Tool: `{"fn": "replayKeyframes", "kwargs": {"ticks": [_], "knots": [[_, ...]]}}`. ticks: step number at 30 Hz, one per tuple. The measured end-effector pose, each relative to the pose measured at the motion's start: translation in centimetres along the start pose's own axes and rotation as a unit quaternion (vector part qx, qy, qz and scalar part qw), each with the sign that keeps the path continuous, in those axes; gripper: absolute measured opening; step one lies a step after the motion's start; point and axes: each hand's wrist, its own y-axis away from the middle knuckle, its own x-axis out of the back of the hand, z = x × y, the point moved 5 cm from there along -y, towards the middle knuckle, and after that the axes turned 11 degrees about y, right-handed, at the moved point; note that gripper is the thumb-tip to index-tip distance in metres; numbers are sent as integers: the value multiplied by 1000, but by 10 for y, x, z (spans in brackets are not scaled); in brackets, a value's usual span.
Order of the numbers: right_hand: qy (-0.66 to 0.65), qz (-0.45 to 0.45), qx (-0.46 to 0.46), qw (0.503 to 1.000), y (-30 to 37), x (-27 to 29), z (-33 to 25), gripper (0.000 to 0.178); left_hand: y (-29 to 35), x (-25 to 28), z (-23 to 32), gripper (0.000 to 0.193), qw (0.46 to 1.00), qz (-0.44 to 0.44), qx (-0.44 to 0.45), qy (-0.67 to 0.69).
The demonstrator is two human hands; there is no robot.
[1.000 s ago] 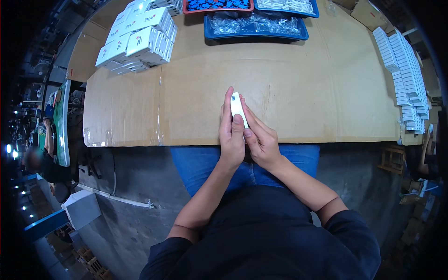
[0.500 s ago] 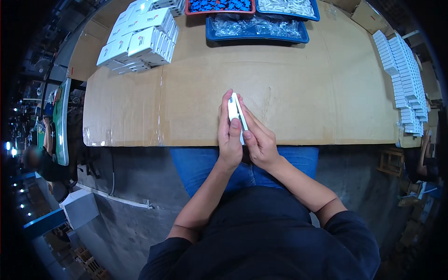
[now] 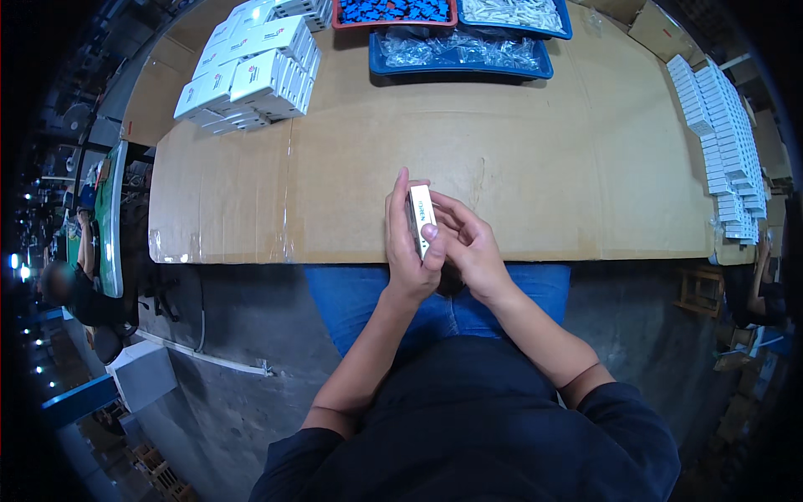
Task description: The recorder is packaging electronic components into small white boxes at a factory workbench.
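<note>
Slim white rectangular box (image 3: 421, 219) on edge, left hand (image 3: 408, 251) grip closed around it, right hand (image 3: 468, 243) fingertips touching, over brown cardboard tabletop (image 3: 535, 167)

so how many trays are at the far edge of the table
3: a red tray far left, a blue tray far right, another blue tray nearer. More may lie beyond view.

Your view is evenly lit from overhead: the cardboard-covered table (image 3: 544, 176) reads bright, with only soft shadows under it. The floor below is dim. Strong fisheye bending curves the table's edges; the corners vignette to black. Small lights glare at far left. Centre sharp, rim smeared.
</note>
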Motion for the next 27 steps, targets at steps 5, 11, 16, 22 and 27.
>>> {"fn": "replayKeyframes", "kwargs": {"ticks": [5,11,16,22,27], "knots": [[16,4,29,999,16,-19,-1,60,6,6,-5,97,997,51,-60,6],[144,34,146,978,27,-23,-2,52,13,9,3,88,990,84,-92,72],[195,27,179,964,29,-22,-7,49,14,8,9,87,989,86,-84,80],[214,20,197,957,28,-20,-4,47,24,13,-1,90,989,93,-74,84],[118,-7,54,991,17,-24,-7,49,16,6,6,109,993,102,-60,25]]}}
